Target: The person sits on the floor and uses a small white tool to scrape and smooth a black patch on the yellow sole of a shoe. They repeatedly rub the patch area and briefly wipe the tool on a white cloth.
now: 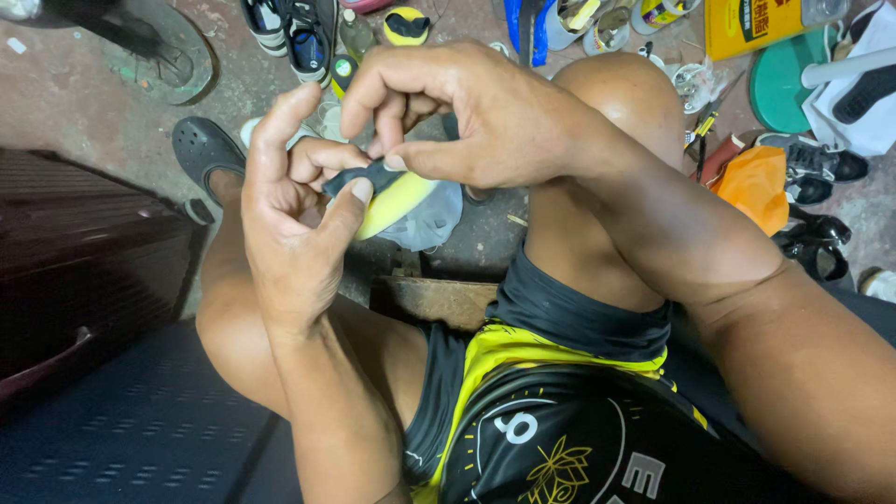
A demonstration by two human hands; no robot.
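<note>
Left hand (294,210) grip clenched on a small yellow foam pad with black strap (392,196), held above the knees; right hand (467,117) pinches the black strap end at thumb and forefinger; grey cloth (431,224) on floor just below.

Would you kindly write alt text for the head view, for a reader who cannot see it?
A seated person's left hand and right hand together pinch a small yellow and black piece above their knees. Below lie shoes, an orange bag and a green lid on the floor.
</note>
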